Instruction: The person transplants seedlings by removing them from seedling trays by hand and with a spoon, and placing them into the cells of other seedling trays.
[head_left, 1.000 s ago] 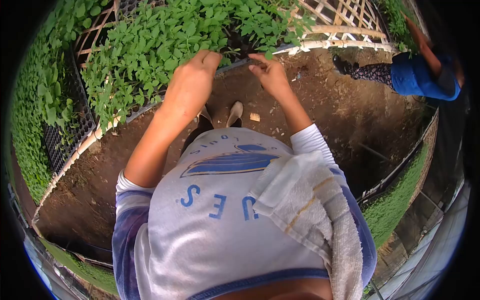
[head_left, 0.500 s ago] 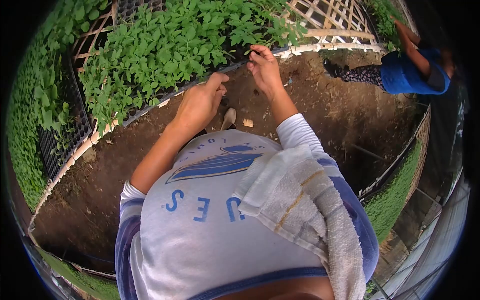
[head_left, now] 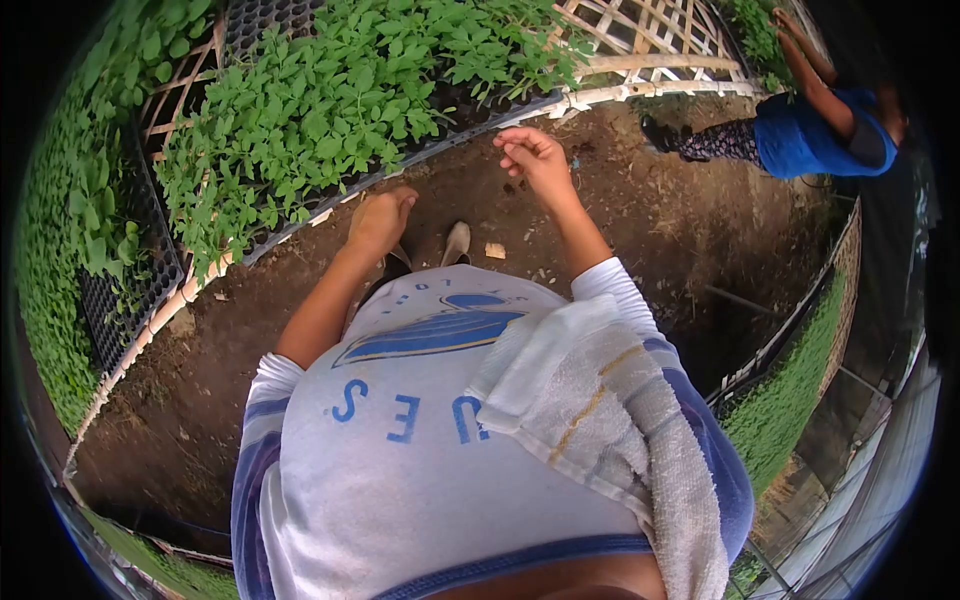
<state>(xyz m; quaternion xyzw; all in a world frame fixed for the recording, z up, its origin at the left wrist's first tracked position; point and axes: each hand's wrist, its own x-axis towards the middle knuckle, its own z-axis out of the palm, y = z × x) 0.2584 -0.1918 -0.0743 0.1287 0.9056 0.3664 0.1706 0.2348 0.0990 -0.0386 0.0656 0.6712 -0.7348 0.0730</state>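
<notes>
My left hand point(head_left: 380, 222) is closed, its back toward me, over the soil path just short of the near edge of the seedling tray. Whatever it may hold is hidden. My right hand point(head_left: 540, 163) hovers past that edge to the right, fingers curled toward the thumb in a pinch. Anything between those fingertips is too small to make out. Green leafy seedlings point(head_left: 310, 105) grow densely in black plastic trays point(head_left: 470, 118) in front of both hands, touching neither.
A bamboo lattice bench point(head_left: 655, 65) with a pale rail carries the trays. To the right, a person in a blue top point(head_left: 815, 135) reaches toward other plants. More seedlings point(head_left: 785, 390) line the right side. A towel point(head_left: 600, 400) hangs over my shoulder.
Both hands have drawn back from the seedlings toward my body and moved apart. The left has curled into a tighter fist. The other person's arms are slightly higher.
</notes>
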